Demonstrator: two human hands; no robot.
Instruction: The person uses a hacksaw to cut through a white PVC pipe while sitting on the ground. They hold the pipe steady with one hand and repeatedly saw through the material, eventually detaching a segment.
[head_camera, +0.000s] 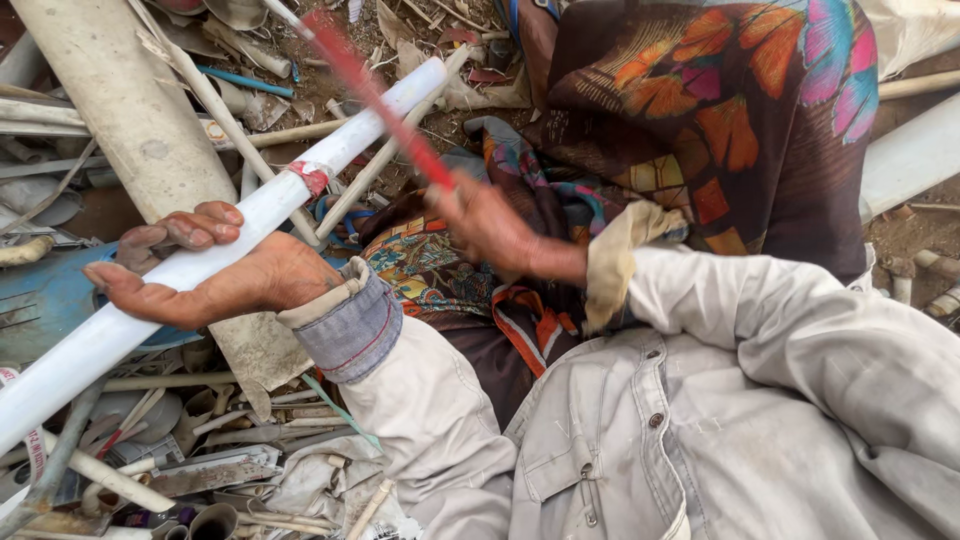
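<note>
pipe (200, 262): white, red band | tool (365, 90): red | cloth (720, 110): brown, orange-pink butterflies

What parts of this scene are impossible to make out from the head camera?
- red tool: motion-blurred in the head view; its kind and tip are unclear.
- right hand: blurred too, so its grip cannot be read.
- white pipe: its lower end is cut off by the left edge.
- left hand: the palm is hidden behind the pipe.
- scrap pile: small pieces overlap too much to identify.
</note>
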